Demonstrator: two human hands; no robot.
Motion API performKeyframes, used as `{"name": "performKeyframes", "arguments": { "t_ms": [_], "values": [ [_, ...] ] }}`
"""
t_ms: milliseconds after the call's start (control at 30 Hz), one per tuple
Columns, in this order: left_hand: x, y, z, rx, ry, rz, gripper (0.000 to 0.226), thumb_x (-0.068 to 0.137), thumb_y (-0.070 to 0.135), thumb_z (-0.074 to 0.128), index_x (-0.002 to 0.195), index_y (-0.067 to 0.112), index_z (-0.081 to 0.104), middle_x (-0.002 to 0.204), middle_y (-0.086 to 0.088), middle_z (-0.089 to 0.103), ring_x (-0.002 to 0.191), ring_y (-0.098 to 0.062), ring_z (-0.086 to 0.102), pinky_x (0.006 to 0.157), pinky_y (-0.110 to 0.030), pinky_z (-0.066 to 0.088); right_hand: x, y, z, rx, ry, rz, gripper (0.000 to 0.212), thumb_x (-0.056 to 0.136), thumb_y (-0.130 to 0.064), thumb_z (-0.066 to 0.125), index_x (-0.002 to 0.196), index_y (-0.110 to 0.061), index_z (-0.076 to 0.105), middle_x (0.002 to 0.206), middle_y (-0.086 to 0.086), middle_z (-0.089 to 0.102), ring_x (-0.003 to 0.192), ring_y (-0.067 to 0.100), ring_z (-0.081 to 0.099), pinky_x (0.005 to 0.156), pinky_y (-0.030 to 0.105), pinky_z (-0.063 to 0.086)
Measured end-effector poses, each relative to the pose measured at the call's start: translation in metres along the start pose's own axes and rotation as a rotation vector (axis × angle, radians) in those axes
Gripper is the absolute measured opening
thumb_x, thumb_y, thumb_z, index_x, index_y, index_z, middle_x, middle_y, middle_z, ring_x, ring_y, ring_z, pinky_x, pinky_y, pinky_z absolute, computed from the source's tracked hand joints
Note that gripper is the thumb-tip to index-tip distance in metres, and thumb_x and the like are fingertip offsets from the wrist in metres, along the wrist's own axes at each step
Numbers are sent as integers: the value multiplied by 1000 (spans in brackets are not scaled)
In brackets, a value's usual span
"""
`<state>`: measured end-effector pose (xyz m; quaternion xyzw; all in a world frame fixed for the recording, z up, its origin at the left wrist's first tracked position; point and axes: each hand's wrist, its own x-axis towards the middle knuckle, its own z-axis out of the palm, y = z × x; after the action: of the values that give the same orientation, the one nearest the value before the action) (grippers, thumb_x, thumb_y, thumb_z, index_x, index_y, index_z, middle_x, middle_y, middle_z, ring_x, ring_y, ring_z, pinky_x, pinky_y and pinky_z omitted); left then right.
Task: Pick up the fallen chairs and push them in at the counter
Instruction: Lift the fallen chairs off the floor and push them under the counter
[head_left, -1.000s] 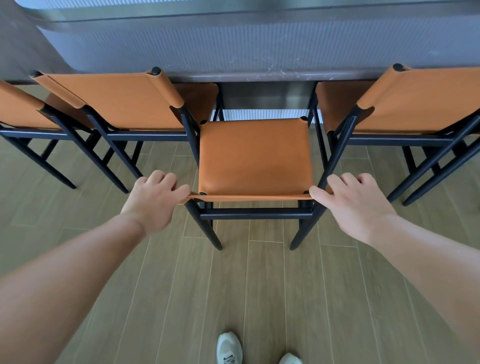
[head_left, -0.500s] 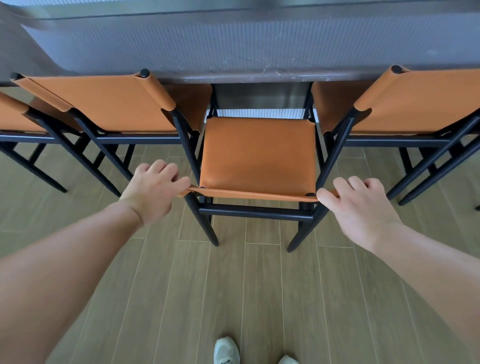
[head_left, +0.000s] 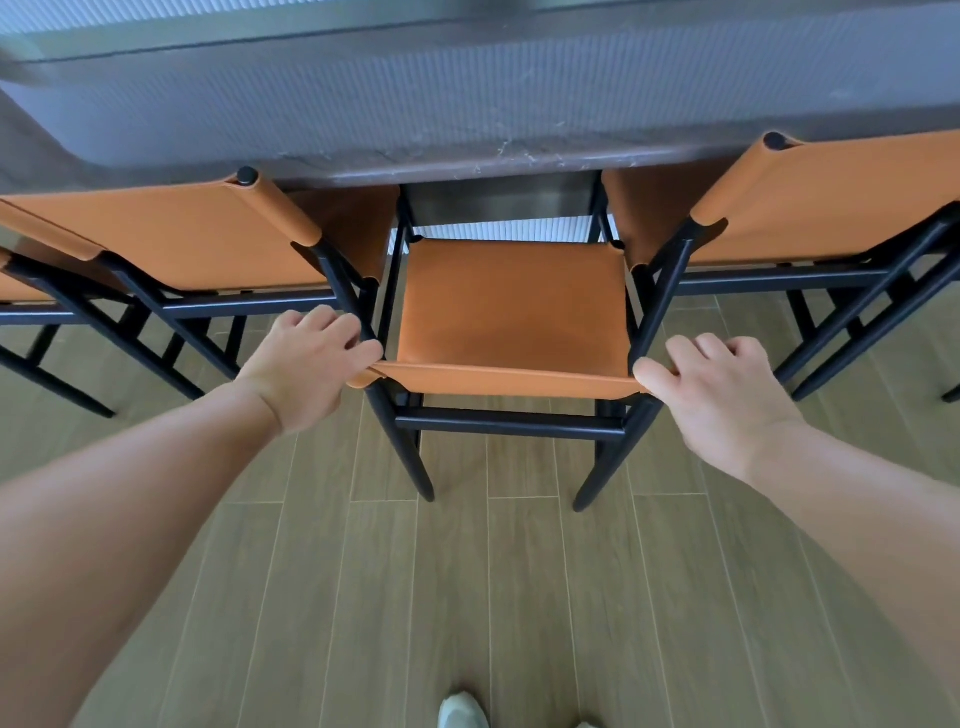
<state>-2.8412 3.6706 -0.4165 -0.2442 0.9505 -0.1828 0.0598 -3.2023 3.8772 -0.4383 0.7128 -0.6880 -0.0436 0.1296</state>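
An upright chair (head_left: 511, 306) with an orange leather seat and black frame stands in front of me, its seat partly under the grey counter (head_left: 467, 104). My left hand (head_left: 306, 364) grips the left end of its orange backrest top. My right hand (head_left: 722, 395) grips the right end, thumb on the leather edge. The backrest shows only as a thin orange strip between my hands.
Matching orange chairs stand tucked at the counter on the left (head_left: 171, 244) and on the right (head_left: 831, 202), close on both sides. A further chair (head_left: 15, 283) shows at the far left edge. Wood-plank floor (head_left: 467, 597) lies below, with my shoe (head_left: 460, 712) at the bottom.
The chair has slid forward toward the counter, its seat now further under the edge. Both hands moved forward with it and keep their grip on the backrest.
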Motion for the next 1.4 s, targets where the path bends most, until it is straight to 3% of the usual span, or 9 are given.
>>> {"name": "performKeyframes", "arguments": {
  "t_ms": [133,333,500,733,867,933,1067,1267,1400],
  "values": [
    [1,-9,11,-7,11,11,49,57,7,80,97,18,53,88,-9,54,77,-32,50,63,-44,44,10,-3,6,-2,29,-24,44,68,9,39,102,-9,59,74,10,42,66,30,41,61,40,35],
    [-6,-22,22,-38,-33,-15,45,53,6,83,92,14,60,85,-10,56,75,-34,55,61,-47,48,25,-19,7,22,-15,1,49,59,16,58,100,-10,62,75,9,46,65,30,43,60,41,38],
    [-3,-14,28,-86,47,-97,17,81,25,75,85,14,62,78,-6,57,71,-31,53,64,-40,43,26,-22,4,27,-36,37,42,62,15,59,95,-11,63,74,8,45,66,29,42,62,40,35],
    [-2,-14,25,-140,71,-96,16,86,28,69,83,14,63,75,-6,58,70,-31,56,63,-41,45,34,-34,-2,-7,-146,109,33,72,4,61,97,-17,54,76,2,44,67,24,43,66,40,39],
    [-1,-13,24,-108,28,-100,20,94,38,54,89,20,60,79,1,59,74,-25,56,65,-36,41,34,-40,-3,-29,-208,127,34,77,1,57,103,-20,49,83,0,46,73,23,45,71,41,40],
    [2,-9,23,-84,-27,-51,10,91,30,62,92,21,58,79,2,57,71,-23,56,62,-33,34,34,-39,-2,-52,-211,125,35,76,1,58,104,-18,50,83,2,47,73,24,46,70,41,40],
    [9,-10,20,-94,-137,-42,29,74,10,74,92,20,54,77,1,55,67,-21,53,58,-31,30,47,-30,-8,-56,-279,64,38,75,-2,63,106,-14,47,79,3,43,65,22,40,60,37,40],
    [44,-37,4,-86,-118,-99,20,88,23,64,104,26,52,85,6,53,74,-17,53,62,-29,34,87,5,-22,-70,-278,-5,44,80,-9,64,117,-17,41,88,1,47,71,20,44,65,34,45],
    [88,-69,-13,-122,-80,-98,17,90,26,62,106,22,56,85,3,54,69,-16,43,57,-30,33,128,37,-32,-79,-238,-23,48,77,-14,70,114,-17,39,89,3,50,74,21,47,61,32,36]
  ]
}}
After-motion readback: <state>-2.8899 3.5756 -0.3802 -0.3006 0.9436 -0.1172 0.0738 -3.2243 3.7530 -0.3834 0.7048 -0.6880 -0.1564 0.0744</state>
